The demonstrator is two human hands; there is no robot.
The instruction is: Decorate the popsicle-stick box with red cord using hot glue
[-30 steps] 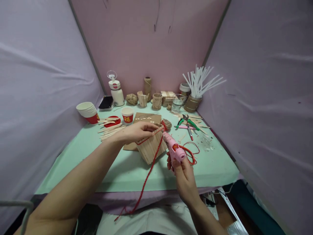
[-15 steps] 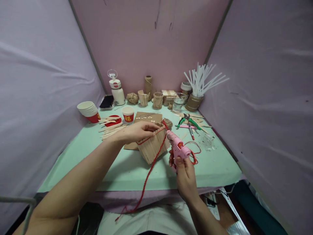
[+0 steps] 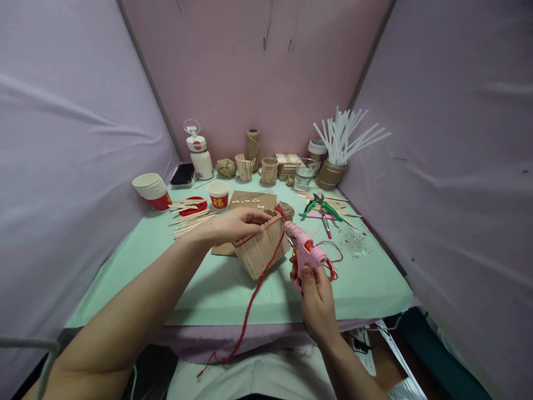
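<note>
A box built of wooden craft sticks (image 3: 259, 253) is tilted on the table, gripped at its upper rim by my left hand (image 3: 239, 225). Red braided yarn (image 3: 255, 291) runs along that rim, then hangs from the right corner over the table edge to my lap. My right hand (image 3: 314, 291) is closed around the handle of a pink hot glue gun (image 3: 306, 248). Its nozzle is at the box's upper right corner, beside the yarn; whether it touches cannot be made out. Scissors with red handles (image 3: 331, 270) lie partly hidden behind the glue gun.
Green-handled pliers (image 3: 320, 206) lie on loose craft sticks at the right. White glue sticks (image 3: 343, 136) stand in a jar behind them. A paper cup (image 3: 219, 195), stacked cups (image 3: 150, 189), a red dish (image 3: 194, 206) and a bottle (image 3: 201, 158) are left and back. Cardboard (image 3: 254, 199) lies behind the box.
The glue gun and my right hand have shifted very slightly to the right. My left hand and the box stay in place.
</note>
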